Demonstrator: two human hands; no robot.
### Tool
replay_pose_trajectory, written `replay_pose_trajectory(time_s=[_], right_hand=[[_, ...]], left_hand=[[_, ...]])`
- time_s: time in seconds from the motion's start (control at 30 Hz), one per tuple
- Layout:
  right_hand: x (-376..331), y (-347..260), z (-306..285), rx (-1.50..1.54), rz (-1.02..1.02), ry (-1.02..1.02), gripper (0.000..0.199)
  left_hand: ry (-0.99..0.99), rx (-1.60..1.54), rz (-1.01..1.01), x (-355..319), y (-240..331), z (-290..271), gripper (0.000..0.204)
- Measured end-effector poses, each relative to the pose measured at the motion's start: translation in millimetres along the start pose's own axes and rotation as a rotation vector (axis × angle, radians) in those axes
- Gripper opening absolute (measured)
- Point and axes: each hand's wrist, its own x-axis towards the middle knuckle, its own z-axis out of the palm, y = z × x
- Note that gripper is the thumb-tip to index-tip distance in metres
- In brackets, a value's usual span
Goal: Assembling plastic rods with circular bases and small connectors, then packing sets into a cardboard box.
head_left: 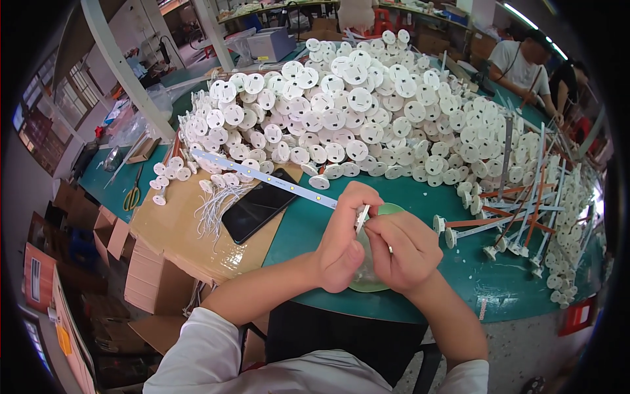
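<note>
Close to the table's near edge, my left hand (342, 238) is closed on an LED strip light, a narrow pale bar (272, 180) with small yellow chips. The bar slants up and left from my fist. At its held end a white disc-shaped end cap (361, 217) shows edge-on between my fingers. My right hand (408, 252) is pinched beside the cap, fingertips touching or nearly touching it. A tiny whitish bit shows between those fingers, too small to name. Beneath both hands sits a light green bowl (369, 287), its inside mostly covered.
A large heap of white round-capped strips (341, 118) fills the table's far side. Loose strips (525, 210) cross at right. Cardboard (177, 223) at left carries a black phone (257, 207) and white wires (211, 213). Scissors (134, 193) lie farther left. Another person (518, 65) works at far right.
</note>
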Motion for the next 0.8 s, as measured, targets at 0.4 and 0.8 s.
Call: replay_pose_trajectory(time_s=[0.4,0.8], right_hand=[[-1.4,7.1,12.6,0.078,0.085,0.052,0.023],[-9.9,65.3,-41.6,-0.169,0.227,0.182,0.005]], left_hand=[[-0.098,0.291,0.054,20.0,7.9,-23.6,0.034],[0.064,0.355,-0.458,30.2,130.8,-212.9,0.016]])
